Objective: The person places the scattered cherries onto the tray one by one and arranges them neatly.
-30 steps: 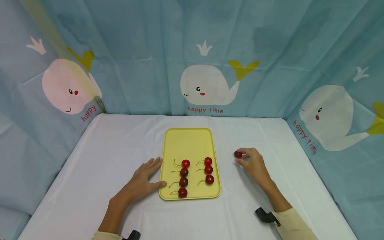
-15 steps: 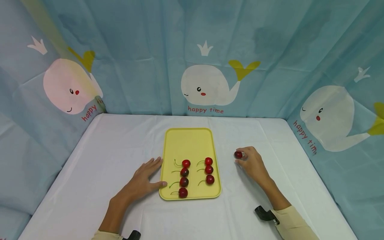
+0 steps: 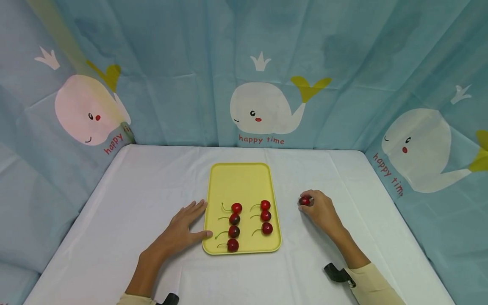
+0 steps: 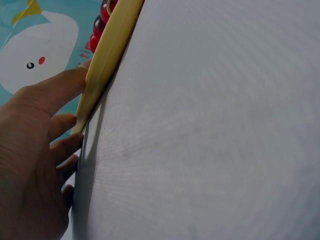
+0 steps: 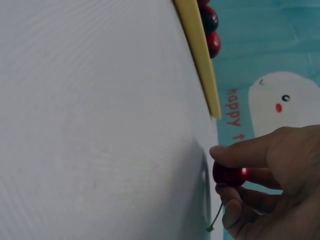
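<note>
My right hand [image 3: 323, 212] pinches a dark red cherry [image 5: 230, 174] between thumb and fingers, over the white cloth right of the yellow tray [image 3: 240, 178]. In the right wrist view the cherry's green stem [image 5: 216, 218] hangs down past the fingers. My left hand [image 3: 179, 231] rests at the tray's left edge, fingers spread, with the thumb over the rim. In the left wrist view the left thumb [image 4: 60, 90] lies against the tray's side. On the tray, several cherries [image 3: 234, 231] form a left column, stems pointing left. Three more cherries [image 3: 265, 216] line up in the right column.
A white cloth [image 3: 152, 178] covers the table under the tray. Blue curtains with printed whales [image 3: 263, 108] enclose the back and both sides. Black wrist mounts [image 3: 337, 273] sit at the cuffs of the beige sleeves [image 3: 375, 284].
My right hand has shifted slightly toward me and turned the cherry a little within its fingers. The left hand, the tray and the cherries on it have stayed in place.
</note>
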`<state>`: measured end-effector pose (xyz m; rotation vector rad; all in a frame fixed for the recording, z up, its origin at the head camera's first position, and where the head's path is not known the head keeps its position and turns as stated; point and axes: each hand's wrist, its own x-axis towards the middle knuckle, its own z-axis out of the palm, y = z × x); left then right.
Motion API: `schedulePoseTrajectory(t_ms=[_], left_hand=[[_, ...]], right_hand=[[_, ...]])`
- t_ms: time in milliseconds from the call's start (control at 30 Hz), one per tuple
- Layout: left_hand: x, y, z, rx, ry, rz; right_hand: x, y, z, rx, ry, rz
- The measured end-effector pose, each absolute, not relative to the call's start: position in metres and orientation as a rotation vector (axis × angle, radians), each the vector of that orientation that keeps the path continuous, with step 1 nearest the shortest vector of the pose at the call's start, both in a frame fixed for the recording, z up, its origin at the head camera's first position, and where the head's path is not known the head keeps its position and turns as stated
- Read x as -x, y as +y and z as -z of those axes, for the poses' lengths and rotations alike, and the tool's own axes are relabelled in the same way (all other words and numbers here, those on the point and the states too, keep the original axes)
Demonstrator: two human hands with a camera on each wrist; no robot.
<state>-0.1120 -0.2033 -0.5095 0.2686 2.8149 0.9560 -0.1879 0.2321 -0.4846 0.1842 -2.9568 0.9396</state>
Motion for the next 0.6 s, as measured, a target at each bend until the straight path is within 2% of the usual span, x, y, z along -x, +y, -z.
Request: schedulePoseTrajectory(t_ms=[600], left_hand=[[0.111, -0.203, 0.507, -0.271, 2.813, -0.966]], right_hand=[[0.174, 0.238, 0.472, -0.161, -2.805, -1.118]])
